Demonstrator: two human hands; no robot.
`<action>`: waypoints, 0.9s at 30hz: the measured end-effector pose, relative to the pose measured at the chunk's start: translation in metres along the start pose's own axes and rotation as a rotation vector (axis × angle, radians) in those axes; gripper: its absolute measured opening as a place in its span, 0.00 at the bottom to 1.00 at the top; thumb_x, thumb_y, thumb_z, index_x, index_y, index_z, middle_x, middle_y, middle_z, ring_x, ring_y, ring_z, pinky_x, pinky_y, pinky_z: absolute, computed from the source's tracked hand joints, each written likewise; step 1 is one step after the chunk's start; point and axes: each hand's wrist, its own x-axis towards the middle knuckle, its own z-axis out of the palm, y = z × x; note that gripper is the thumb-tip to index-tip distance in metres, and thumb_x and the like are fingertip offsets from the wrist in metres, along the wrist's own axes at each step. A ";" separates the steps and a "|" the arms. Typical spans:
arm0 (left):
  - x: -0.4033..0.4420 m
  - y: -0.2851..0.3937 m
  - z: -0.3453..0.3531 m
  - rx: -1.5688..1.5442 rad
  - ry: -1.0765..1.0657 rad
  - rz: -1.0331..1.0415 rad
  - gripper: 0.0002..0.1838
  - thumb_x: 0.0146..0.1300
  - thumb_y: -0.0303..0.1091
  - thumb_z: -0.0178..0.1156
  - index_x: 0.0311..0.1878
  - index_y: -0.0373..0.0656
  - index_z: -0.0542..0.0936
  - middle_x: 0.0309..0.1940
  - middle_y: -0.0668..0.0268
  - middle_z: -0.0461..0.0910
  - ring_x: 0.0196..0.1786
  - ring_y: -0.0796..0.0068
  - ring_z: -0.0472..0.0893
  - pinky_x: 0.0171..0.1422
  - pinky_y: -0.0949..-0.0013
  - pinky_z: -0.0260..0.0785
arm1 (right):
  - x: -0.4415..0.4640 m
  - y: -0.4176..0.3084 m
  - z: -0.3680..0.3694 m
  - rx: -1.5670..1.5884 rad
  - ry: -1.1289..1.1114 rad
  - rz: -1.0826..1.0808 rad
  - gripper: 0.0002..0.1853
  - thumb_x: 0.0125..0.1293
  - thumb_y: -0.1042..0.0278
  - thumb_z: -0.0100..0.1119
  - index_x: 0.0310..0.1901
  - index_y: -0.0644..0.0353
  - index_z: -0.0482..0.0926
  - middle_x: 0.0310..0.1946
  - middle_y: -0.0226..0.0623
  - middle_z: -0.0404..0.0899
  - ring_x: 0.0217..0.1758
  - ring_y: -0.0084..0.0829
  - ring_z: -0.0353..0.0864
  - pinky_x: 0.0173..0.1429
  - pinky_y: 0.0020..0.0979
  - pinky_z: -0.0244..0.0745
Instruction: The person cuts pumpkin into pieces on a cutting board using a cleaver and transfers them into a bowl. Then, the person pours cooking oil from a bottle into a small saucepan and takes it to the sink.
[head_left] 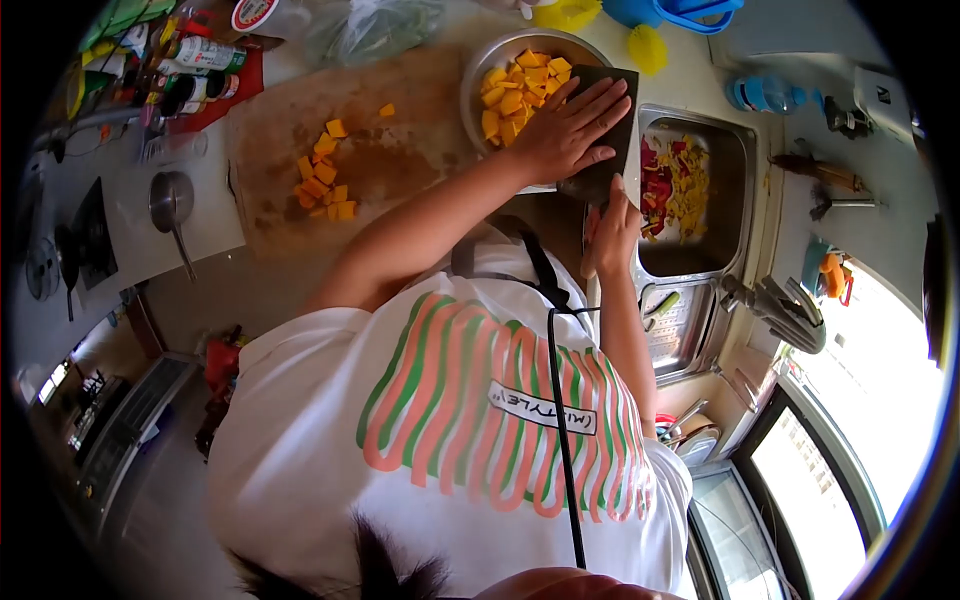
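Observation:
My right hand (612, 237) is wrapped round the handle of a cleaver (612, 95), whose wide dark blade lies over the right edge of a metal bowl (588, 45). Stretched flat across the blade is my left hand (572, 128), its fingers spread. Orange pumpkin cubes (515, 92) fill much of the bowl; whether any lie under the blade is hidden. On the wooden cutting board (275, 115) to the left, several more pumpkin cubes (320, 180) sit in a loose group, with a single piece apart from them.
A sink (705, 255) with red and yellow peelings (680, 185) is on the right. A small saucepan (171, 200) stands on the left, below seasoning bottles (208, 55). Behind the board lies a plastic bag (375, 35). A blue basket (700, 15) and water bottle (765, 95) are at the back right.

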 end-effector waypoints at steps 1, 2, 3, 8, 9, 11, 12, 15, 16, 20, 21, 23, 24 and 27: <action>-0.003 -0.002 0.003 0.034 -0.044 -0.030 0.37 0.72 0.55 0.49 0.77 0.44 0.57 0.78 0.61 0.53 0.80 0.57 0.51 0.80 0.42 0.37 | -0.002 -0.001 -0.001 0.058 -0.021 0.002 0.27 0.76 0.46 0.46 0.22 0.58 0.69 0.12 0.29 0.64 0.13 0.22 0.65 0.18 0.26 0.59; -0.008 -0.002 0.007 0.078 -0.048 -0.107 0.37 0.72 0.56 0.48 0.76 0.42 0.58 0.78 0.60 0.54 0.80 0.57 0.50 0.79 0.40 0.36 | -0.004 -0.001 -0.003 0.114 -0.043 0.004 0.26 0.76 0.47 0.47 0.23 0.58 0.69 0.12 0.29 0.64 0.13 0.22 0.64 0.17 0.26 0.59; -0.013 -0.003 0.010 0.123 -0.049 -0.183 0.37 0.72 0.56 0.47 0.75 0.41 0.59 0.77 0.60 0.55 0.80 0.57 0.50 0.79 0.39 0.34 | -0.004 -0.001 -0.005 0.136 0.005 0.021 0.26 0.76 0.48 0.47 0.23 0.58 0.69 0.12 0.29 0.64 0.12 0.22 0.64 0.17 0.26 0.58; -0.064 -0.010 -0.028 0.195 -0.075 -0.302 0.25 0.71 0.47 0.52 0.62 0.37 0.75 0.68 0.55 0.70 0.78 0.54 0.55 0.78 0.38 0.38 | 0.005 0.005 -0.009 0.218 0.071 0.001 0.23 0.75 0.53 0.52 0.23 0.58 0.69 0.10 0.30 0.63 0.10 0.23 0.62 0.15 0.26 0.58; -0.082 -0.011 -0.040 0.134 0.003 -0.334 0.24 0.71 0.46 0.53 0.61 0.37 0.75 0.67 0.55 0.70 0.77 0.53 0.57 0.78 0.40 0.40 | 0.006 -0.001 -0.008 0.203 0.000 -0.035 0.23 0.74 0.53 0.54 0.23 0.58 0.69 0.10 0.30 0.63 0.09 0.22 0.62 0.15 0.26 0.59; -0.122 -0.012 -0.065 0.015 0.172 -0.389 0.21 0.69 0.42 0.55 0.59 0.38 0.77 0.66 0.56 0.72 0.74 0.52 0.61 0.77 0.42 0.44 | 0.010 -0.010 0.004 0.107 -0.138 -0.042 0.24 0.73 0.50 0.55 0.22 0.57 0.68 0.09 0.29 0.62 0.09 0.22 0.62 0.14 0.27 0.59; -0.144 -0.007 -0.079 0.112 0.246 -0.458 0.23 0.68 0.40 0.56 0.62 0.38 0.74 0.67 0.55 0.71 0.72 0.51 0.64 0.76 0.45 0.50 | 0.016 -0.011 0.010 0.071 -0.243 -0.047 0.24 0.73 0.49 0.56 0.23 0.57 0.69 0.09 0.29 0.62 0.09 0.22 0.62 0.14 0.27 0.59; -0.221 -0.009 -0.101 0.476 0.210 -0.802 0.36 0.64 0.48 0.61 0.71 0.39 0.65 0.73 0.48 0.59 0.74 0.46 0.59 0.76 0.43 0.47 | 0.008 -0.031 0.063 -0.194 -0.410 0.007 0.22 0.73 0.52 0.57 0.23 0.58 0.70 0.09 0.27 0.61 0.08 0.23 0.61 0.14 0.28 0.59; -0.237 -0.005 -0.109 0.624 0.204 -0.893 0.41 0.62 0.51 0.62 0.73 0.39 0.62 0.74 0.46 0.55 0.74 0.43 0.57 0.76 0.42 0.46 | 0.008 -0.025 0.078 -0.294 -0.454 -0.048 0.22 0.72 0.52 0.58 0.24 0.59 0.72 0.09 0.27 0.62 0.08 0.23 0.62 0.14 0.28 0.59; -0.297 -0.026 -0.126 0.669 0.329 -1.058 0.53 0.55 0.57 0.67 0.77 0.40 0.54 0.76 0.38 0.43 0.76 0.34 0.50 0.76 0.38 0.43 | 0.001 0.009 0.142 -0.698 -0.368 -0.433 0.24 0.71 0.56 0.58 0.26 0.74 0.76 0.18 0.56 0.74 0.24 0.54 0.77 0.33 0.47 0.71; -0.295 -0.029 -0.133 0.712 0.336 -1.073 0.51 0.57 0.56 0.67 0.76 0.40 0.55 0.75 0.36 0.46 0.75 0.32 0.51 0.76 0.39 0.46 | 0.000 0.015 0.154 -0.693 -0.360 -0.425 0.26 0.72 0.55 0.57 0.25 0.74 0.76 0.20 0.61 0.75 0.26 0.59 0.77 0.32 0.47 0.71; -0.298 -0.042 -0.148 0.670 0.341 -1.073 0.51 0.57 0.56 0.67 0.76 0.40 0.55 0.74 0.36 0.48 0.74 0.33 0.53 0.75 0.40 0.48 | 0.003 0.028 0.167 -0.684 -0.360 -0.371 0.27 0.72 0.54 0.56 0.24 0.73 0.76 0.18 0.60 0.74 0.23 0.57 0.77 0.30 0.47 0.71; -0.299 -0.048 -0.153 0.645 0.341 -1.071 0.50 0.58 0.56 0.67 0.76 0.39 0.55 0.74 0.36 0.49 0.74 0.33 0.53 0.75 0.40 0.49 | 0.004 0.032 0.172 -0.680 -0.355 -0.342 0.27 0.72 0.54 0.56 0.24 0.73 0.75 0.17 0.59 0.74 0.21 0.56 0.77 0.29 0.47 0.71; -0.297 -0.061 -0.165 0.467 0.348 -1.072 0.45 0.59 0.54 0.67 0.75 0.47 0.60 0.73 0.42 0.55 0.72 0.39 0.60 0.73 0.47 0.56 | 0.002 0.031 0.183 -0.521 -0.381 -0.187 0.29 0.72 0.51 0.56 0.21 0.70 0.75 0.13 0.46 0.73 0.12 0.38 0.75 0.21 0.39 0.70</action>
